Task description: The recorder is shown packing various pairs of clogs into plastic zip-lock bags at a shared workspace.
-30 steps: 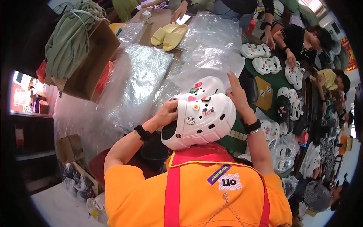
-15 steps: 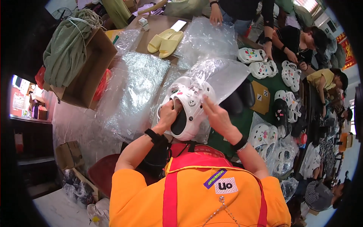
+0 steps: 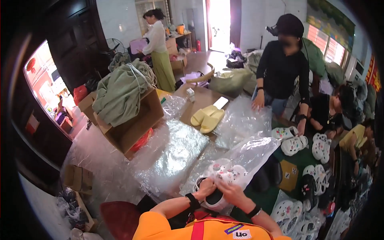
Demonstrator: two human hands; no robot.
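A: What is held at the near edge?

B: A white clog (image 3: 219, 185) decorated with small charms is gripped there, low against the orange-clad chest. The left hand (image 3: 207, 187) is curled round its heel side and the right hand (image 3: 231, 189) is closed over its top; a dark wristband is worn on each wrist.

A: Which step is judged to be in hand?

B: Bagging, most likely. The toe of the clog is laid at the mouth of a clear plastic bag (image 3: 250, 154) spread on the tabletop (image 3: 200, 102), so the shoe appears to be partly fed in. Whether it is truly inside cannot be told through the glare.

A: What is called for by the next move?

B: The bag mouth would need to be kept open with one hand while the clog is pushed deeper with the other.

A: And farther off?

B: More plastic sheeting (image 3: 176, 154) is spread left of the bag, and further white clogs (image 3: 294, 144) are laid out to the right. Beyond, yellow slippers (image 3: 207, 117) are set on the tabletop, with a cardboard box (image 3: 130, 124) of green cloth at far left. A person in black (image 3: 282, 64) is stood at the far side
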